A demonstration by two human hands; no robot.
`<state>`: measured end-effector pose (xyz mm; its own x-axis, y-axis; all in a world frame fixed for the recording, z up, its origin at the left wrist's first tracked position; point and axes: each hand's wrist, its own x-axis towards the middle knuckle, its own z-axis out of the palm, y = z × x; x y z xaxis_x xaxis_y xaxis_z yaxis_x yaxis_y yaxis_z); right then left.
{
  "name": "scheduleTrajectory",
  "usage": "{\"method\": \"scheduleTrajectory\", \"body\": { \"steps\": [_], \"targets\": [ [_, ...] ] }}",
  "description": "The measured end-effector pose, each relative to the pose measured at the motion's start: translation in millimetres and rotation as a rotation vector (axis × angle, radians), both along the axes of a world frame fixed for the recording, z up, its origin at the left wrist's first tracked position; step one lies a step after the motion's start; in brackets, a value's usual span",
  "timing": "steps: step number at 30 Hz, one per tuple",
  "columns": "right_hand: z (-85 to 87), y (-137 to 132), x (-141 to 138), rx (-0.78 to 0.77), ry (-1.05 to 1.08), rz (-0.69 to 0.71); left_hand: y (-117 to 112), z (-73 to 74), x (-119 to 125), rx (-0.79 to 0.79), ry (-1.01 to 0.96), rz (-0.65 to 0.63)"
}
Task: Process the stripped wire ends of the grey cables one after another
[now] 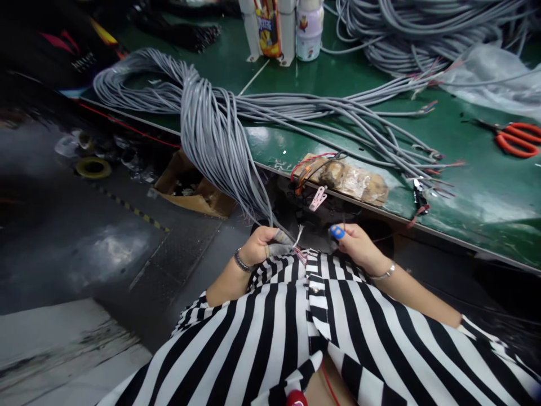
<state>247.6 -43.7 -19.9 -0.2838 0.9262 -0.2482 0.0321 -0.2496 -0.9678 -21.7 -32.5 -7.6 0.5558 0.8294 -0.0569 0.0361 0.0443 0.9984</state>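
Note:
My left hand (257, 247), with wrapped fingertips, is closed on the end of a grey cable in front of my striped shirt. From that cable end fan out thin reddish and white wires (300, 255). A little to the right and apart from it, my right hand (360, 246) is pinched, a blue cover (337, 232) on its thumb. Something thin and dark shows at those fingertips, too small to name. The large looped bundle of grey cables (211, 121) hangs over the table edge down towards my left hand.
Along the green table's (486, 208) edge are a taped brown block (359, 183) and a pink clothespin (318, 198). Orange-handled scissors (518, 139) lie at right, below a plastic bag (494, 79). More coiled cable (406, 34) and a bottle (310, 31) stand behind. A cardboard box (192, 197) sits below.

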Motion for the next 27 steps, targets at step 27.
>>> {"method": "scheduleTrajectory", "body": {
  "steps": [27],
  "targets": [
    [15.0, 45, -33, -0.233, 0.371, -0.064, 36, -12.8, 29, -0.096, -0.185, 0.341]
  ]
}}
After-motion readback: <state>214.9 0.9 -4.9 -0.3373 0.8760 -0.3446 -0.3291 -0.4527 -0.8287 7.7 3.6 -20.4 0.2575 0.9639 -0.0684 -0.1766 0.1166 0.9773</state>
